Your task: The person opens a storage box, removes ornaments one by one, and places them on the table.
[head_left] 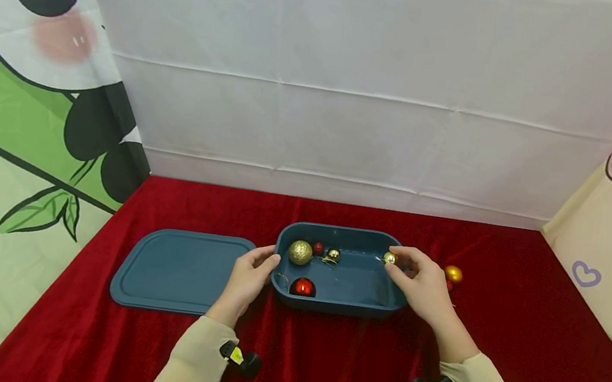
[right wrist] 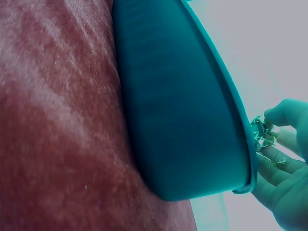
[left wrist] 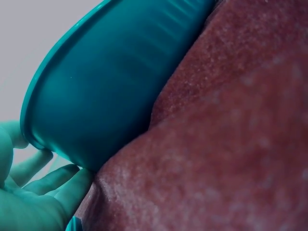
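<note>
A small gold bauble point(head_left: 389, 258) was pinched at the right end of a blue plastic box point(head_left: 355, 279).
The right hand point(head_left: 425, 289) held it between thumb and fingers, near the rim, while the left hand point(head_left: 248, 276) gripped the box's left end. A glittery gold bauble point(head_left: 300, 252), a shiny red bauble point(head_left: 303, 287) and two smaller ornaments lay inside, toward the left; a matching lid point(head_left: 179, 271) lay left of the box on red velvet cloth point(head_left: 317, 367).

Shiny gold bauble point(head_left: 389, 258) — held at the right end of an upright, open blue box point(head_left: 343, 307)
</note>
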{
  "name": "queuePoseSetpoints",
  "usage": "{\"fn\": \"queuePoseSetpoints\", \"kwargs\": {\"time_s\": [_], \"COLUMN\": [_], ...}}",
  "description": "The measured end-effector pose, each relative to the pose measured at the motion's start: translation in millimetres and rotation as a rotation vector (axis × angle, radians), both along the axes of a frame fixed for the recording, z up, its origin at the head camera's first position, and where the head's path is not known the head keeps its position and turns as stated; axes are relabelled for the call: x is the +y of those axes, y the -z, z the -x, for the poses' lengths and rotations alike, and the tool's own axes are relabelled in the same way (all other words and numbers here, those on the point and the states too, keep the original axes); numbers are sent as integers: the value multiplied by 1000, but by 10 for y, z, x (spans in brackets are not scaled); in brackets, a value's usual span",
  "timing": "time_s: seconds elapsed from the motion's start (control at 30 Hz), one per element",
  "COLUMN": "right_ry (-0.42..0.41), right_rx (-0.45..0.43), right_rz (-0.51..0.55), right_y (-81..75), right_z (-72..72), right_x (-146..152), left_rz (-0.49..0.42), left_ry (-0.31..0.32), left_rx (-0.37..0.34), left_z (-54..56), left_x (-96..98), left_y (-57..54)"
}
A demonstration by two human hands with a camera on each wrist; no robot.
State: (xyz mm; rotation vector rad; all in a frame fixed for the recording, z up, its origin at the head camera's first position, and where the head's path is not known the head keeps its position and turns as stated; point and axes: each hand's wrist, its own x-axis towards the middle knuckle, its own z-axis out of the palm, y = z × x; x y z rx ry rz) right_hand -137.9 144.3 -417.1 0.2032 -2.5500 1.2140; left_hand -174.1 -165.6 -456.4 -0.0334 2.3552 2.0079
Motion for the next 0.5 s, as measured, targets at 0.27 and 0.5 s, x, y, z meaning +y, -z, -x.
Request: {"fn": "queuePoseSetpoints", "kwargs": {"time_s": [0.27, 0.5], "right_ry": [13, 42], "right_rx": [45, 76], "right_rz": [90, 103], "right_y": [6, 29], "right_z": [-54, -91], "right_x": [133, 230], "left_rz": [8, 7], "left_ry": [-4, -8], "left_rx": [6, 11], "left_z": [3, -6], "left_x": [8, 10], "left_y": [-11, -12]}}
